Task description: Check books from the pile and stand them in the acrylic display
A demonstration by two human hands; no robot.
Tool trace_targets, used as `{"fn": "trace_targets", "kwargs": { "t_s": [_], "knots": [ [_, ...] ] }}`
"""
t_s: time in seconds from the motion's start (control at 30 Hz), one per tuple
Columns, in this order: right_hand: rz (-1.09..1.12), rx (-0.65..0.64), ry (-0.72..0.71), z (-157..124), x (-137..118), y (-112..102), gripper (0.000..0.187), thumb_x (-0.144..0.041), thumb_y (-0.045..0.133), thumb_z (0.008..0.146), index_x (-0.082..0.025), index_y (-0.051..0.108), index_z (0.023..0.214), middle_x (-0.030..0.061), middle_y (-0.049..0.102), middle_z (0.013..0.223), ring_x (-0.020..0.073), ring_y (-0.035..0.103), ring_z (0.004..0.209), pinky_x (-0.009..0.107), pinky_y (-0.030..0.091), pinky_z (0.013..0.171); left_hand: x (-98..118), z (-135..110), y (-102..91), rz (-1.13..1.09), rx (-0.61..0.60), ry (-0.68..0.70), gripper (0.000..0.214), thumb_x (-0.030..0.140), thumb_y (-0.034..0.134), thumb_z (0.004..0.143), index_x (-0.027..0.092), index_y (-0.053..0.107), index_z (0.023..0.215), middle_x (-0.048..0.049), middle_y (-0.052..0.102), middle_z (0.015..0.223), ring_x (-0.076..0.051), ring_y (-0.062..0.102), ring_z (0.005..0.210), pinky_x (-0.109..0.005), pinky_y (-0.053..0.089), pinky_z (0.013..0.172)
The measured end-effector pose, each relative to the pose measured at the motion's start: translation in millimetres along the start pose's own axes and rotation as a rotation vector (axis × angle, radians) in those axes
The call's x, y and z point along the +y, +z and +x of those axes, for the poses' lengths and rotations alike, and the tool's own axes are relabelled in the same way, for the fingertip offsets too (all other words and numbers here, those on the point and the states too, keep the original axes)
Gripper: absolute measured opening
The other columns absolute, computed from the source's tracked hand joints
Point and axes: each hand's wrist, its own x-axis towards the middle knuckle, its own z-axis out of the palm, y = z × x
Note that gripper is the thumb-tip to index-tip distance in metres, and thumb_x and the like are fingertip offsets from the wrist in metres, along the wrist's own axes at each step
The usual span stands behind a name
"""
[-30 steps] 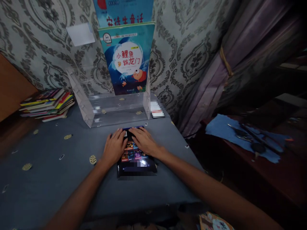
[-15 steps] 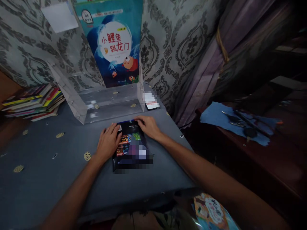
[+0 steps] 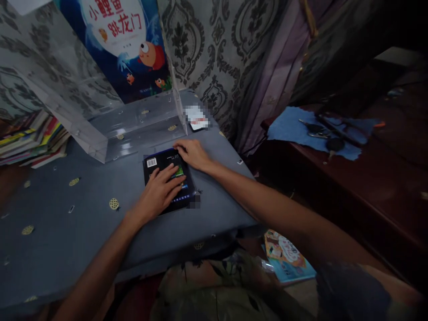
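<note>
A dark book (image 3: 166, 158) lies on the cloth-covered table, with a barcode label near its far left corner and a glossy surface. My left hand (image 3: 162, 189) rests flat across the book, its fingers spread, hiding much of the coloured pictures there. At the far right corner, my right hand (image 3: 191, 154) has its thumb and fingers bent together on the book's edge. What its fingertips pinch is partly hidden.
Behind the book stands a clear acrylic stand (image 3: 100, 149), with a blue picture book (image 3: 140, 67) upright at the back. Stacked books (image 3: 36, 138) lie at left. A blue cloth (image 3: 284, 127) with tools covers part of a dark red surface. Another book (image 3: 289, 256) is low on the right.
My left hand has slid from the book's left edge onto its middle, uncovering the barcode. My right hand stays at the far right corner. The view has tilted down and shifted right.
</note>
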Motion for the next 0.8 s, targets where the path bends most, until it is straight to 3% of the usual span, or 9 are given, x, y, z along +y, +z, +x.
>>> {"fn": "trace_targets", "kwargs": {
  "t_s": [0.17, 0.27, 0.53, 0.8],
  "knots": [
    [-0.013, 0.003, -0.015, 0, 1, -1, 0.032, -0.012, 0.048, 0.095, -0.019, 0.071, 0.115, 0.005, 0.076, 0.109, 0.0196, 0.068, 0.102, 0.031, 0.05, 0.092, 33, -11, -7.2, -0.032, -0.141, 0.118, 0.036, 0.03, 0.043, 0.104, 0.032, 0.062, 0.135, -0.0067, 0.048, 0.154, -0.027, 0.033, 0.15, -0.06, 0.027, 0.121],
    [-0.019, 0.005, -0.023, 0, 1, -1, 0.031, -0.011, 0.048, 0.095, -0.019, 0.071, 0.115, 0.0049, 0.076, 0.108, 0.0195, 0.068, 0.102, 0.031, 0.05, 0.092, 40, -17, -6.2, -0.037, -0.131, 0.146, 0.036, 0.029, 0.045, 0.103, 0.031, 0.062, 0.135, -0.008, 0.049, 0.153, -0.027, 0.033, 0.15, -0.06, 0.026, 0.121],
    [-0.03, 0.006, -0.026, 0, 2, -1, 0.031, -0.01, 0.05, 0.095, -0.018, 0.073, 0.114, 0.0067, 0.077, 0.11, 0.0213, 0.07, 0.104, 0.033, 0.052, 0.094, 42, -30, -2.3, 0.061, -0.051, 0.158, 0.038, 0.028, 0.049, 0.101, 0.031, 0.059, 0.138, -0.0094, 0.05, 0.152, -0.028, 0.037, 0.148, -0.06, 0.035, 0.117],
    [-0.055, 0.023, -0.062, -1, 5, 0, 0.028, -0.014, 0.05, 0.095, -0.019, 0.073, 0.111, 0.0062, 0.078, 0.105, 0.0209, 0.071, 0.096, 0.032, 0.053, 0.087, 26, -81, -13.3, 0.005, 0.037, 0.049, 0.038, 0.021, 0.05, 0.1, 0.029, 0.06, 0.136, -0.0085, 0.054, 0.149, -0.027, 0.039, 0.147, -0.057, 0.042, 0.116]
  ]
}}
